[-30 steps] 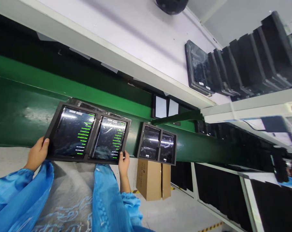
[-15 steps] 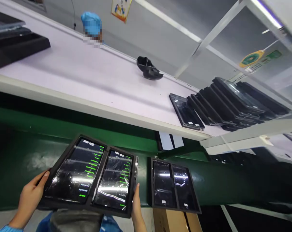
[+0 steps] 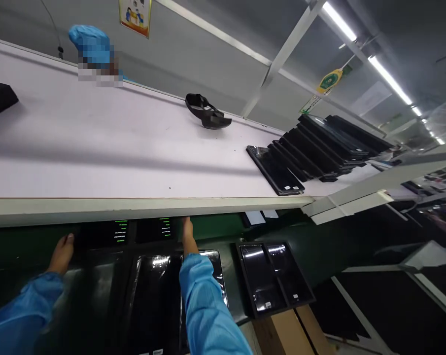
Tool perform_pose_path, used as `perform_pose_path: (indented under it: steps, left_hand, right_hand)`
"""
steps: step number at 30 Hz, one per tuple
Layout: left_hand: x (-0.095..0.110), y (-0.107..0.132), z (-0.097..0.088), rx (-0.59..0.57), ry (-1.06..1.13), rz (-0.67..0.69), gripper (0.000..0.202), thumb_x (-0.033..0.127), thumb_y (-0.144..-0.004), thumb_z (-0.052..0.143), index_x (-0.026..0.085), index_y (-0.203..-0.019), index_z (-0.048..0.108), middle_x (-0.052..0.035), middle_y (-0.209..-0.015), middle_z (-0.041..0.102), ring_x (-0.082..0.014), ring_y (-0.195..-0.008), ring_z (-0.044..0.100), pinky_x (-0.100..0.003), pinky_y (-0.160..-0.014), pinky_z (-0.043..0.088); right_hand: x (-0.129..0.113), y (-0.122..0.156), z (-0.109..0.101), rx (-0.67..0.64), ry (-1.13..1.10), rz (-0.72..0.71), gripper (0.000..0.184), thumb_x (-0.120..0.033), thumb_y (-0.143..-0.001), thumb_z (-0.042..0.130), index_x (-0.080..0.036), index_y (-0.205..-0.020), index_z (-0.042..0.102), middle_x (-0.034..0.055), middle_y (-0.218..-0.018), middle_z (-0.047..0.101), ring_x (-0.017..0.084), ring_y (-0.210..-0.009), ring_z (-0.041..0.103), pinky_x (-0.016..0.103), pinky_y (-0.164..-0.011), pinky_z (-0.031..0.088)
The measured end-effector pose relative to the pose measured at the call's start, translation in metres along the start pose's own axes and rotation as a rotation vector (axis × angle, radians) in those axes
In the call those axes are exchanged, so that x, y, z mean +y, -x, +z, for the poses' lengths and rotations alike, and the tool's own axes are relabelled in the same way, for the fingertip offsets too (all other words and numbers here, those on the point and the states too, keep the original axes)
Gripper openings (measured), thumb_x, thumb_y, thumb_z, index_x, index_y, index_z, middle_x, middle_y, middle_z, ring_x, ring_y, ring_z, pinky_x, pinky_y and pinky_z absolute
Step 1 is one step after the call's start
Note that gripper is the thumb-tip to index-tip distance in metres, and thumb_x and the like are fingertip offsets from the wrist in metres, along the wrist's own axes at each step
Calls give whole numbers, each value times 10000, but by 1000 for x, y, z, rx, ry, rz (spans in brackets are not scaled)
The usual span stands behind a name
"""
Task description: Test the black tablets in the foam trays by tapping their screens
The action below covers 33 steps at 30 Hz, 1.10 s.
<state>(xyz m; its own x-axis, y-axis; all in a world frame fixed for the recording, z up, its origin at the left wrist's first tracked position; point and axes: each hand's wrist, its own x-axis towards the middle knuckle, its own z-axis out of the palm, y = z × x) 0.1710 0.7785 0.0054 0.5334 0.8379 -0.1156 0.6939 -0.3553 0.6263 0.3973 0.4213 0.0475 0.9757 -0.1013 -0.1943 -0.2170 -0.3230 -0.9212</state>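
Under the white shelf, a black tray (image 3: 131, 237) carries two tablets whose dark screens show green text, the left one (image 3: 104, 232) and the right one (image 3: 153, 230). My left hand (image 3: 62, 254) grips its left edge, thumb on top. At the opposite edge is my right hand (image 3: 188, 235), closed on that side, its fingertips partly hidden by the shelf. The tray's far part is out of sight beneath the shelf. Nearer to me, below my right forearm, lies another tablet (image 3: 154, 301) with a dark screen, partly covered by the blue sleeve.
A black tray with two dark tablets (image 3: 263, 278) sits to the right above a cardboard box (image 3: 287, 333). On the white shelf (image 3: 134, 148) are a black strap-like object (image 3: 208, 112) and a leaning row of black trays (image 3: 311, 148). A person in a blue cap (image 3: 91, 47) is beyond.
Both hands have moved the tray with the lit tablets forward, away from me and under the shelf. Another dark tablet now shows in front. The view has shifted.
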Motion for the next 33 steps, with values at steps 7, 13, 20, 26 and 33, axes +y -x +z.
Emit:
perform_pose_path:
  steps: [7, 13, 20, 26, 33]
  left_hand:
    - [-8, 104, 23, -328, 103, 490, 590, 506, -932, 367, 117, -1343, 534, -159, -1437, 527, -277, -1372, 463, -428, -1184, 365]
    - [64, 209, 68, -747, 1, 1164, 423, 299, -995, 359, 292, -1334, 612, -44, -1462, 532, -245, -1416, 424, -498, -1214, 329]
    - [133, 231, 134, -713, -203, 1123, 418, 271, -969, 411, 284, -1333, 618, -91, -1577, 374, -341, -1493, 270, -672, -1188, 215]
    - [129, 232, 140, -697, -286, 1121, 422, 327, -988, 357, 256, -1271, 661, -130, -1543, 421, -350, -1459, 333, -685, -1159, 235]
    - [113, 231, 147, -723, -332, 1092, 489, 444, -948, 300, 293, -1166, 711, -101, -1494, 492, -321, -1460, 350, -675, -1187, 168]
  right_hand:
    - [68, 137, -83, 325, 152, -164, 479, -509, -917, 479, -152, -1161, 686, 168, -1278, 646, 283, -1237, 555, 460, -1109, 370]
    - [151, 234, -184, 453, 507, -5, 540, -554, -843, 519, -138, -1135, 698, 224, -1379, 562, 366, -1318, 484, 544, -1119, 347]
    - [161, 205, -194, 336, 580, -5, 555, -485, -820, 591, -132, -1240, 669, 218, -1478, 494, 375, -1430, 374, 576, -1151, 305]
    - [146, 162, -187, 248, 457, 15, 614, -345, -783, 642, -143, -1362, 601, 189, -1498, 490, 345, -1406, 430, 510, -1162, 326]
    - [132, 139, -199, 174, 357, 14, 662, -249, -738, 682, -235, -1392, 579, 125, -1453, 549, 332, -1345, 498, 480, -1133, 361]
